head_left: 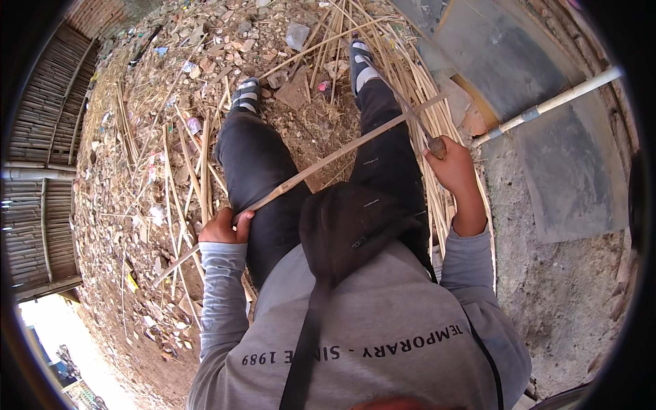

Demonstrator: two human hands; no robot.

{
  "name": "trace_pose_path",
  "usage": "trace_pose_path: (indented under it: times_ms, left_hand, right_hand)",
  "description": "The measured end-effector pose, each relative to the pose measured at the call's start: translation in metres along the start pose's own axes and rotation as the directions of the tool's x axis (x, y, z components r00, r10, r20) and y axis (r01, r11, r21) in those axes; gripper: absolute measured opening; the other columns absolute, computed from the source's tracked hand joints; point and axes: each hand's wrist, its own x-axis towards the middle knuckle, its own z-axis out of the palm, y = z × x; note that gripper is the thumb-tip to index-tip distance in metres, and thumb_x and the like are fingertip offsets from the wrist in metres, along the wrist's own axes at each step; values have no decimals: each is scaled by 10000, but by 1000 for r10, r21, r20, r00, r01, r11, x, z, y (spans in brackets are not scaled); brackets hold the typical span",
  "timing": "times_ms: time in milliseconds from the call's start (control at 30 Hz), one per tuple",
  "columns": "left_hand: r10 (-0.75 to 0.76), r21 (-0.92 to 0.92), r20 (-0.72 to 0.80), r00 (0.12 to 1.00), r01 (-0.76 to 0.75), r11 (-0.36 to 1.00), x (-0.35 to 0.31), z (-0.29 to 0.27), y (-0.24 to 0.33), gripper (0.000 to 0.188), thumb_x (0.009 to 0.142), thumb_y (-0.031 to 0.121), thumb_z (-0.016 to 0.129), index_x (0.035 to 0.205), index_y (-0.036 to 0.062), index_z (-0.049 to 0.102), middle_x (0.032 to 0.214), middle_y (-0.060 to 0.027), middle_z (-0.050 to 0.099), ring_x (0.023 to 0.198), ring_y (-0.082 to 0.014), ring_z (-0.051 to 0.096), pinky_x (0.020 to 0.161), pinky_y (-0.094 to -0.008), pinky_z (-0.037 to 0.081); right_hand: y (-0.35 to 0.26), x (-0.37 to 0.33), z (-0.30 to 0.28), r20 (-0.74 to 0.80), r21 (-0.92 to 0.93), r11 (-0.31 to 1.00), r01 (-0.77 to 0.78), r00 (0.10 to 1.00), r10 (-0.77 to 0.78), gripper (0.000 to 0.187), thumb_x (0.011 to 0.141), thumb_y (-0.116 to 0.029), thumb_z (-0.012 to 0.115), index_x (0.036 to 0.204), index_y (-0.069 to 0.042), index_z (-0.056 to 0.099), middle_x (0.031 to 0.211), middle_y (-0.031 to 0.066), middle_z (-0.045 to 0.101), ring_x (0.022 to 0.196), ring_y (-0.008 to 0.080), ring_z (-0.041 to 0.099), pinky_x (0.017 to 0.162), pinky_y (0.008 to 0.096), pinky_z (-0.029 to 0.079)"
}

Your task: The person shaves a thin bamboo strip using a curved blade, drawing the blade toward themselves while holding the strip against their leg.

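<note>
My left hand is closed around a long bamboo strip beside my left thigh. The strip slants across both legs, its lower end sticking out past my wrist and its far end beyond my right knee. In my right hand is the wooden handle of a knife. Its long, dark, narrow blade points away toward my right foot and meets the strip near the far end. Whether the edge cuts into the strip is too small to tell. A black bag hangs over my lap.
Many split bamboo strips lie along my right leg and ahead of my feet. More loose strips rest on rubble-strewn ground at left. Grey boards and a pale pole are at right. A bamboo wall stands far left.
</note>
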Motion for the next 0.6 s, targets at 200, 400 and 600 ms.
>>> trace_pose_path:
  times_ms: [200, 400, 600]
  left_hand:
    - [13, -20, -2, 1000, -13, 1000, -2, 7, -9, 568, 879, 609, 657, 741, 65, 565, 671, -195, 615, 652, -437, 624, 592, -515, 476]
    - [7, -34, 58, 998, -5, 999, 5, -3, -2, 593, 892, 620, 635, 722, 59, 546, 659, -196, 606, 645, -441, 616, 586, -512, 467]
    - [6, -56, 77, 997, -1, 998, 4, 0, -8, 598, 893, 619, 636, 722, 51, 553, 656, -202, 602, 646, -447, 612, 586, -510, 465]
  right_hand:
    - [-32, -11, 6, 132, 41, 997, 66, 989, -71, 282, 825, -266, 759, 965, -35, 678, 820, 218, 680, 815, 424, 669, 708, 459, 522]
    - [-16, 1, 13, 21, 35, 999, 18, 1000, -18, 292, 825, -264, 756, 1012, -48, 698, 853, 201, 705, 832, 412, 684, 723, 454, 532]
    - [-44, -12, 22, 80, 112, 984, 140, 986, -149, 257, 821, -261, 761, 888, -40, 648, 766, 202, 660, 779, 439, 646, 669, 481, 498]
